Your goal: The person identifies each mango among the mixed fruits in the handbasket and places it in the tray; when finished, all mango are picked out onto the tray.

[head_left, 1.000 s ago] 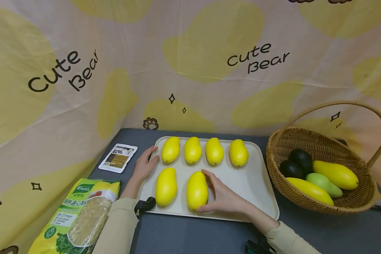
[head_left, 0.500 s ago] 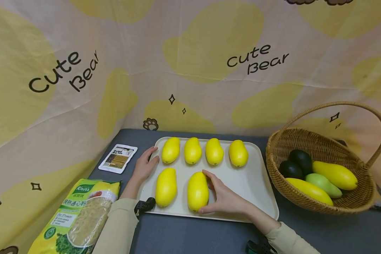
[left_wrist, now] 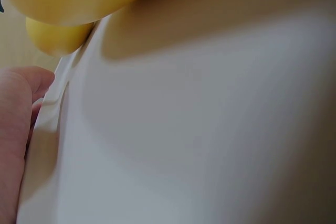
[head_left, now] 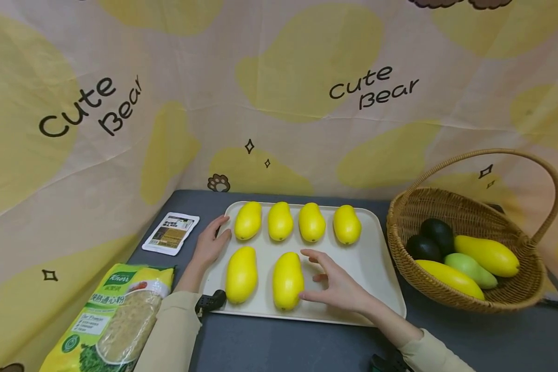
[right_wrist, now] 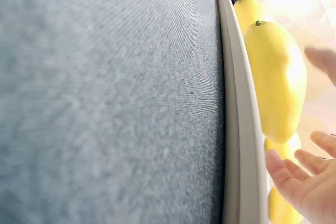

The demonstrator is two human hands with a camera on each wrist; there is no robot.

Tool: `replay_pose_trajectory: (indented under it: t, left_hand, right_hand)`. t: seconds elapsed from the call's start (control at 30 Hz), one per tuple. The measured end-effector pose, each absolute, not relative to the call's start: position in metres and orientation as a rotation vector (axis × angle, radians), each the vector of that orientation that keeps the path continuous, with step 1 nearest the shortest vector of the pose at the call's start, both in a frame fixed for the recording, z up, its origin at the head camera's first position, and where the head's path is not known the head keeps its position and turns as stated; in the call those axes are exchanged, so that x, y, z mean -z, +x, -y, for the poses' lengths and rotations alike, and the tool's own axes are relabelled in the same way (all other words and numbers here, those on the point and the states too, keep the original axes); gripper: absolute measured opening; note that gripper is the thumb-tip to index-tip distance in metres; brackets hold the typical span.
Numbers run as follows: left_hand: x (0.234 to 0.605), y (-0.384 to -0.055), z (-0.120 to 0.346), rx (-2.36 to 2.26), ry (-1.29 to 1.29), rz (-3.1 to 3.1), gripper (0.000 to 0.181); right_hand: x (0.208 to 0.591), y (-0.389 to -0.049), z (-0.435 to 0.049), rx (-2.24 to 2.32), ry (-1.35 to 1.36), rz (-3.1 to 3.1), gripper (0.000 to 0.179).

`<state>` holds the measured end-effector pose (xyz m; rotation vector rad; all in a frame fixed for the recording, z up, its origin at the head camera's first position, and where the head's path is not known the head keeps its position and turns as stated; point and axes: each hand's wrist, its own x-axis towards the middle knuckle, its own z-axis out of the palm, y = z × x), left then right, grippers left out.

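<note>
Several yellow mangoes lie on a cream tray [head_left: 372, 263], in a back row and a shorter front row. My right hand [head_left: 341, 289] is beside the rightmost front mango [head_left: 288, 281], fingers spread, with a gap along most of its side. Its thumb tip is close to the mango's lower right side; contact there is unclear. In the right wrist view the fingers [right_wrist: 286, 174] stand apart, with the mango [right_wrist: 275, 80] left of them. My left hand [head_left: 210, 245] rests at the tray's left rim, near a back-row mango [head_left: 248, 221]. The left wrist view shows it along the rim.
On the right stands a wicker basket [head_left: 516, 294] with a tall handle, holding yellow, green and dark fruit. A yellow Knorr bag [head_left: 121, 320] lies at the left front, with a white packet [head_left: 171, 233] behind it. A printed cloth [head_left: 279, 103] hangs behind the table [head_left: 279, 343].
My right hand has let go of the rightmost front mango and moved slightly right, its fingers now spread. The left hand keeps its place at the tray. The view shifts slightly.
</note>
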<state>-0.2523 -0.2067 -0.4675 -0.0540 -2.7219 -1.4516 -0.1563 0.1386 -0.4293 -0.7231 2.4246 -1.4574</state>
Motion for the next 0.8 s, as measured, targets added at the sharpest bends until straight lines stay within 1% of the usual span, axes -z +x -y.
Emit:
replay_pose_trajectory:
  t: [0.17, 0.27, 0.43, 0.53, 0.7, 0.8]
  left_hand:
    - [0.468, -0.252, 0.206, 1.451, -0.065, 2.722, 0.048]
    - [0.468, -0.252, 0.205, 1.444, -0.065, 2.723, 0.048]
    - [0.467, -0.252, 0.205, 1.425, -0.079, 2.726, 0.048]
    - [0.468, -0.253, 0.206, 1.412, -0.093, 2.729, 0.048]
    - [0.47, -0.253, 0.207, 1.404, -0.083, 2.725, 0.048]
    - [0.469, -0.252, 0.206, 1.395, -0.083, 2.728, 0.048]
  right_hand:
    - [0.422, -0.152, -0.152, 1.545, -0.751, -2.416, 0.042]
    - [0.415, -0.149, -0.162, 1.55, -0.783, -2.414, 0.03]
    - [0.397, -0.141, -0.184, 1.494, -0.835, -2.437, 0.023]
    - [0.383, -0.137, -0.202, 1.428, -0.913, -2.495, 0.021]
    - [0.35, -0.133, -0.235, 1.262, -1.052, -2.701, 0.023]
    - [0.328, -0.136, -0.259, 1.09, -1.087, -2.852, 0.025]
